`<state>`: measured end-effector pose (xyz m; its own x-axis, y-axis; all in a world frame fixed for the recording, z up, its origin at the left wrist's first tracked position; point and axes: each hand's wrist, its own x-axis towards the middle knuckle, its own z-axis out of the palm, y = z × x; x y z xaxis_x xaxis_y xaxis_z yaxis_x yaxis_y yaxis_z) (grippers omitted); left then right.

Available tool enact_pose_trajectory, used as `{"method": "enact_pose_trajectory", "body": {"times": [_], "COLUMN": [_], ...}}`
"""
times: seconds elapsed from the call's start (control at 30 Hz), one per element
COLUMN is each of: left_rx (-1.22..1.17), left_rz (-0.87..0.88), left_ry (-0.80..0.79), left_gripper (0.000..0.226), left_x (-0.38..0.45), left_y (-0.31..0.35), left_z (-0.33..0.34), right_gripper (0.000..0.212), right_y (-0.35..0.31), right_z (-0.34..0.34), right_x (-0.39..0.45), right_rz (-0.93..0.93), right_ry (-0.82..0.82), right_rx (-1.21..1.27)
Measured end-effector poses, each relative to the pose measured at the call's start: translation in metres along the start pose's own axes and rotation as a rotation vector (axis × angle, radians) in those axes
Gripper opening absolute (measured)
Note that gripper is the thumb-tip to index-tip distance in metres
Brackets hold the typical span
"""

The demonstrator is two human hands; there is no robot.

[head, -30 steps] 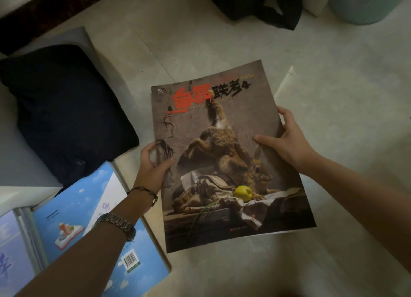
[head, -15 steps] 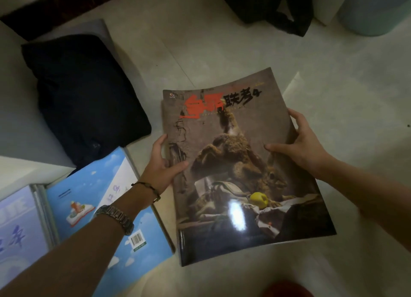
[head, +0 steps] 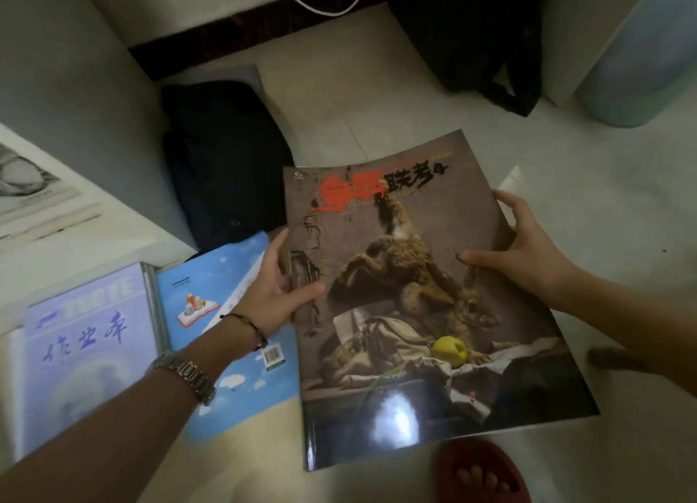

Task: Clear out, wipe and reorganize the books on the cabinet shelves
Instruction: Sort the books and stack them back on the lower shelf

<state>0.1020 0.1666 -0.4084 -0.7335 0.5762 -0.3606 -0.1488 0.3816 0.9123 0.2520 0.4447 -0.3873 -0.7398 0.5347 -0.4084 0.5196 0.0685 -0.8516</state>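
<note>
**Large art book held flat over the floor, beside the cleared-out pile**

We grip the big brown art book at both side edges: our left hand pinches the spine edge at nine o'clock, thumb on the cover and fingers curled beneath, and our right hand clamps the opposite edge at three o'clock the same way. We judge two hands are needed because the thin, glossy cover bows at its top edge. The book hangs above the pale tiled floor, cover up. At eight o'clock lie a blue sky-patterned book and a lavender exercise book, touching each other, probably the pile already taken off the shelves. A dark cushion sits at eleven o'clock. We see no cabinet shelves, so sorting seems to be under way.
</note>
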Motion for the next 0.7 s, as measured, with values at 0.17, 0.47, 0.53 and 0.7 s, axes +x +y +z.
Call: {"method": "enact_pose_trajectory", "body": {"times": [0.17,0.47,0.53,0.7], "left_rx": [0.002,-0.068,-0.094,-0.058], "left_rz": [-0.028,-0.017,-0.024,-0.109], "left_ry": [-0.005,0.080,0.116,0.163], "left_gripper": [0.088,0.083,0.083,0.095], "left_x": [-0.040,-0.123,-0.142,-0.186], "left_y": [0.010,0.012,0.009,-0.002], "left_z": [-0.038,-0.102,-0.119,-0.163], "right_gripper": [0.094,0.091,0.093,0.093], "right_y": [-0.038,-0.092,-0.099,-0.114], "right_z": [0.012,0.061,0.079,0.124], "right_x": [-0.031,-0.082,-0.090,-0.111], "right_rz": [0.007,0.050,0.030,-0.024], "right_ry": [-0.062,-0.258,-0.285,-0.381], "right_rx": [-0.054,-0.094,-0.094,-0.086]}}
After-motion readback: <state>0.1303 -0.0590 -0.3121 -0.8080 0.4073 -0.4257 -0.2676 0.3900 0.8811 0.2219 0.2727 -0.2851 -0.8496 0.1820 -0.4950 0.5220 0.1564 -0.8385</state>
